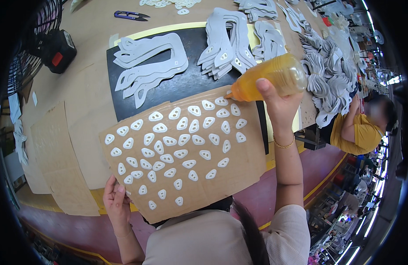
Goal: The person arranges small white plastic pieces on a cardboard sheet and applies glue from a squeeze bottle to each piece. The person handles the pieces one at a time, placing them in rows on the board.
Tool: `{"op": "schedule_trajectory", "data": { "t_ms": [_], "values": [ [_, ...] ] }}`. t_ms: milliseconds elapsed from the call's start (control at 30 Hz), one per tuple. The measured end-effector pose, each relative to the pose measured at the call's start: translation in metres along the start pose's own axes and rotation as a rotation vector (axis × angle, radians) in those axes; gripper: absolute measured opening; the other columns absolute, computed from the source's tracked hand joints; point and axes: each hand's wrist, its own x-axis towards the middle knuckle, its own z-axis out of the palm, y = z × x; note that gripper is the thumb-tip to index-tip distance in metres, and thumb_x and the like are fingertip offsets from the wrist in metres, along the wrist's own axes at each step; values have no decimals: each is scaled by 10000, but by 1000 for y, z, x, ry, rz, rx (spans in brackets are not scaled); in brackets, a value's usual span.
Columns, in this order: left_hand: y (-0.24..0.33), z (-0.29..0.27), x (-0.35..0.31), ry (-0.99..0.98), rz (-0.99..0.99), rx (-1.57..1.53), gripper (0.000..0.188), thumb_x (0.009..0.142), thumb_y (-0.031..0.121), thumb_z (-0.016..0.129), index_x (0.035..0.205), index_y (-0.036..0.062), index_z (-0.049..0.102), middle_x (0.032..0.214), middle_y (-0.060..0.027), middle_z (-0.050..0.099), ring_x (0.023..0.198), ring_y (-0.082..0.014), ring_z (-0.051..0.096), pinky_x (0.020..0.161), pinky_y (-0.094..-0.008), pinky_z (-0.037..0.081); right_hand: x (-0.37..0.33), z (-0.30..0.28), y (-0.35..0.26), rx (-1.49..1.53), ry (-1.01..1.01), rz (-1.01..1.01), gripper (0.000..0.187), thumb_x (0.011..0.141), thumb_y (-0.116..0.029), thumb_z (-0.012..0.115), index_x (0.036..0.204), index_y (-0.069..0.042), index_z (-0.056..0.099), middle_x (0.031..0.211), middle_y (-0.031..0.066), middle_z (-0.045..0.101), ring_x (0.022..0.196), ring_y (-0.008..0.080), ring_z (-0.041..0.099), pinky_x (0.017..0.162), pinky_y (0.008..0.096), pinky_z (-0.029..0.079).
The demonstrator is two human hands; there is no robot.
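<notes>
My right hand (281, 104) is closed around a clear squeeze bottle (270, 75) of amber liquid, likely glue. The bottle is tilted, its orange nozzle pointing left at the upper edge of a brown cardboard sheet (230, 181). Rows of small white rounded-triangle pieces (184, 140), each with two holes, lie spread over this sheet. The nozzle tip is beside a piece (221, 101) in the top row; I cannot tell whether they touch. At the sheet's lower left edge, my left hand (118, 198) pinches the cardboard between thumb and fingers.
Stacked grey cut-out pieces (153, 59) lie on a black mat (124, 104) beyond the cardboard, with more bundles (330, 66) at right. Purple thread snips (131, 16) lie at the back. A black fan (29, 53) stands at left. A co-worker in yellow (356, 128) sits at far right.
</notes>
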Motion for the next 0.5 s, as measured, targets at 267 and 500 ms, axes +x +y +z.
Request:
{"op": "schedule_trajectory", "data": {
  "t_ms": [267, 500],
  "values": [
    [-3, -6, 1, -30, 11, 10, 441, 922, 96, 593, 1313, -59, 457, 859, -30, 660, 626, -34, 585, 487, -153, 472, -5, -4, -3, 19, 9, 38, 333, 739, -160, 840, 937, 23, 644, 856, 63, 685, 745, 117, 647, 682, 259, 531],
    [0, -7, 1, -51, 1, 13, 445, 922, 89, 588, 1317, -63, 449, 877, -44, 663, 631, -50, 595, 493, -173, 500, -5, 0, -1, 62, 37, 28, 330, 741, -144, 837, 947, 22, 639, 860, 59, 682, 754, 113, 645, 685, 255, 529]
  ]
}}
